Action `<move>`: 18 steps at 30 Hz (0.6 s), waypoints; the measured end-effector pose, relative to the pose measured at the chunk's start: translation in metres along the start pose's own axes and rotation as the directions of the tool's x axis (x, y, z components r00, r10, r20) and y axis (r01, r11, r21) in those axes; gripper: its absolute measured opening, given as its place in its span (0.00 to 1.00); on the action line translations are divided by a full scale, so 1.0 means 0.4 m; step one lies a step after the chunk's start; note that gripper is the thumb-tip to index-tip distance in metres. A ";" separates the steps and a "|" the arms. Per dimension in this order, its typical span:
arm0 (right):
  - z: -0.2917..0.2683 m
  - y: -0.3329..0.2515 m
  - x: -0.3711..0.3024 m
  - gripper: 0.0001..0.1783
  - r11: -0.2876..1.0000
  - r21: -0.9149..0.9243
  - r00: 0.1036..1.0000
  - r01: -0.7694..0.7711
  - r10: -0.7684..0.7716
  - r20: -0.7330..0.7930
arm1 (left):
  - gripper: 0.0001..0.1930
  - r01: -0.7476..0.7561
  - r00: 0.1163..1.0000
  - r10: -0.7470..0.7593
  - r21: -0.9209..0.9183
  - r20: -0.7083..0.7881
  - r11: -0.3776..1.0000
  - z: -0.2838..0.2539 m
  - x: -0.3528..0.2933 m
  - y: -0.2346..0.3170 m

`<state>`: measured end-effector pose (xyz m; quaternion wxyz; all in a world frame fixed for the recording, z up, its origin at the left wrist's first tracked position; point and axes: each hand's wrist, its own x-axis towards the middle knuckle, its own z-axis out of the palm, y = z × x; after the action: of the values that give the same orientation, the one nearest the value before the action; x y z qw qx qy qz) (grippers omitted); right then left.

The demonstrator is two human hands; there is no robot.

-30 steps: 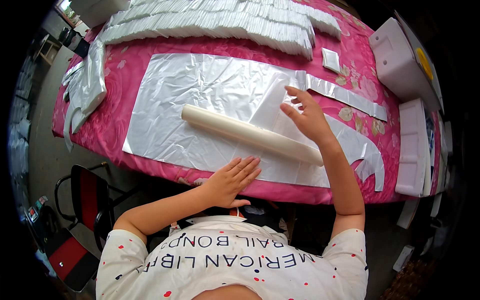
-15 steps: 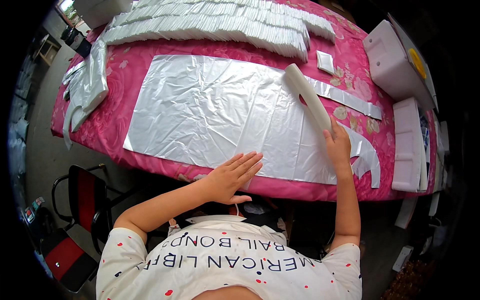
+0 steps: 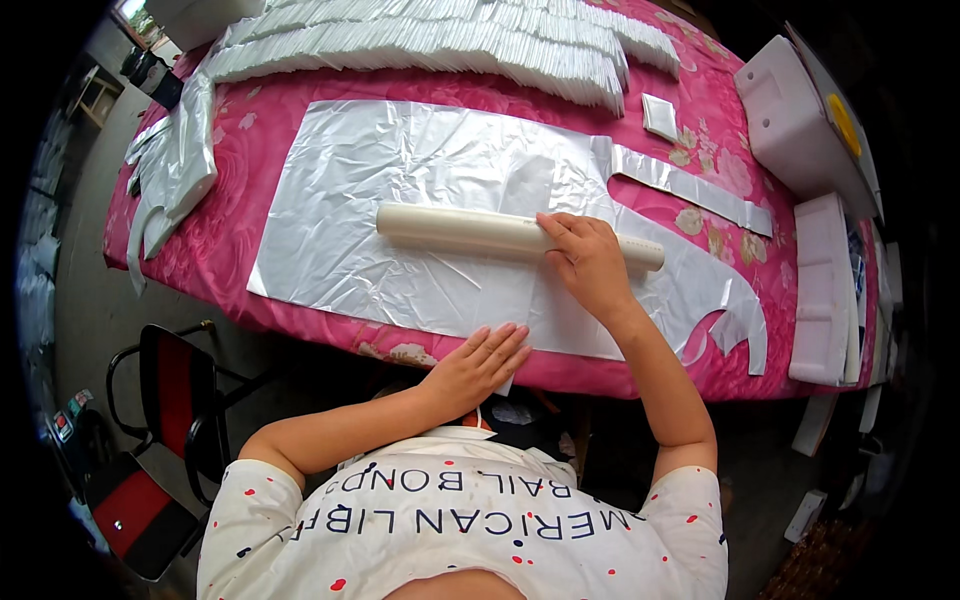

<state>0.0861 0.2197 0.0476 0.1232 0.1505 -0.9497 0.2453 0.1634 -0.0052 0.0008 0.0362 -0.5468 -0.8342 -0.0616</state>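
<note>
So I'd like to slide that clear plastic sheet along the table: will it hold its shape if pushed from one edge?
Probably not. The plastic sheet is thin and wrinkled, so it would likely bunch rather than slide. The left hand pressing its near edge and the white tube lying across it suggest it is light and shifts easily.

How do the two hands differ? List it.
1. The right hand grips the cream roll; the left hand holds nothing.
2. The right hand is curled with knuckles up; the left hand lies flat, fingers spread.
3. The right hand is mid-sheet; the left hand presses the plastic sheet at its near edge.
Both are over the sheet.
</note>
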 end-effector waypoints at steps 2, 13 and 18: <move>0.022 0.062 0.064 0.24 0.998 -0.046 0.998 -0.031 0.028 -0.061 | 0.26 -0.011 1.000 0.011 0.016 0.004 1.000 0.002 0.003 -0.001; 0.004 -0.007 0.030 0.29 0.969 0.241 0.988 0.061 -0.094 0.126 | 0.26 -0.107 0.994 0.095 -0.288 -0.056 0.952 -0.034 -0.047 -0.087; 0.014 -0.109 -0.109 0.30 0.935 0.346 0.929 0.073 -0.190 0.316 | 0.23 -0.186 0.979 0.120 -0.494 -0.162 0.849 -0.048 -0.038 -0.125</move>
<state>0.1405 0.1905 0.0481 -0.0554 0.2738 -0.8898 0.3608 0.1234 -0.0414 0.0147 -0.0519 -0.5969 -0.7384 -0.3095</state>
